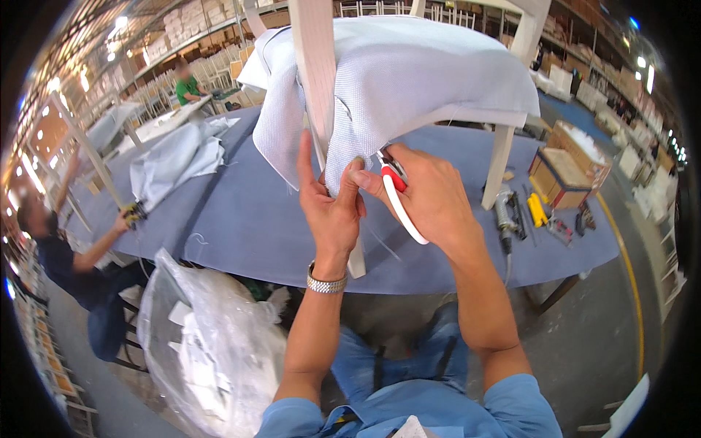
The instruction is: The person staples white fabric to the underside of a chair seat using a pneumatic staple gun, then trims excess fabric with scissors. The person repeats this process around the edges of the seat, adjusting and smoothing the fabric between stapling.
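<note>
At the far left, a co-worker (pixel 58 248) in a dark top held a yellow-and-black tool (pixel 134 213) beside a pale frame (pixel 87 150). To the right of that tool, loose light blue cloth (pixel 179 160) lay crumpled on the blue-covered surface (pixel 248 212); beyond it, a person in green (pixel 188 87) was at another table (pixel 171 120). On the near left, a clear plastic bag (pixel 157 314) held white scraps (pixel 208 365).

In the middle, a pale wooden chair (pixel 315 73) stood on the surface, light blue woven fabric (pixel 431 69) draped over its seat and hanging around the near post. The left hand (pixel 332 208), with a metal watch (pixel 326 283) at its wrist, pinched the fabric's hanging edge between thumb and fingers, its index finger pointing upward. Just to its right, the right hand (pixel 431 193) was closed around red-and-white-handled pliers (pixel 399 193), whose metal head was near the fabric; whether they touched could not be told.

Farther right on the surface lay a corded power tool (pixel 504 215), a yellow-handled tool (pixel 537 210) and, behind them, a wooden box (pixel 562 175).
</note>
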The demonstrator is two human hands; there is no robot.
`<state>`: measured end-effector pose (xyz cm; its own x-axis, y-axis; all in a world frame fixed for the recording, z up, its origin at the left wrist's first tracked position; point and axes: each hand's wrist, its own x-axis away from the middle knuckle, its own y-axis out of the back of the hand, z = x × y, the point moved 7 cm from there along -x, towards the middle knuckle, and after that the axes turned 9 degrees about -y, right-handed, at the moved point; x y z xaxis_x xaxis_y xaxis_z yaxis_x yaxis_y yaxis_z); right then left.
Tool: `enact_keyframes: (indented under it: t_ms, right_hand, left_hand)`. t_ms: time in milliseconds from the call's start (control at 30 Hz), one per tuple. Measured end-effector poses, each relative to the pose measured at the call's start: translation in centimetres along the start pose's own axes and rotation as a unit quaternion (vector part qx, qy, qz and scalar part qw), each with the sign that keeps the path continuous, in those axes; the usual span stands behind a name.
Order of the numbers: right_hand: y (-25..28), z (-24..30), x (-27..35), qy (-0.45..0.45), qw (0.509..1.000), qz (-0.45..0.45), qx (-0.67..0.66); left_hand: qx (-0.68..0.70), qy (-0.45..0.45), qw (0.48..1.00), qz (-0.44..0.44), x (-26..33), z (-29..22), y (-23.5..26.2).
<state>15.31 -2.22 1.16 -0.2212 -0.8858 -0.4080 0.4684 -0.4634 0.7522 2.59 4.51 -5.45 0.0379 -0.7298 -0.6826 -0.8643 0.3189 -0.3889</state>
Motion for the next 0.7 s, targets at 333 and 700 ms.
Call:
enact_keyframes:
  t_ms: [333, 700]
  right_hand:
    - [4.5, -0.4, -1.1, 0.083, 0.977, -0.016, 0.194]
    - [4.4, 0.7, -3.0, 0.088, 0.969, -0.019, 0.231]
  left_hand:
    - [0.080, -0.021, 0.997, 0.002, 1.1, 3.7, -7.1]
    - [0.127, -0.023, 0.992, -0.001, 0.8, 4.0, -7.2]
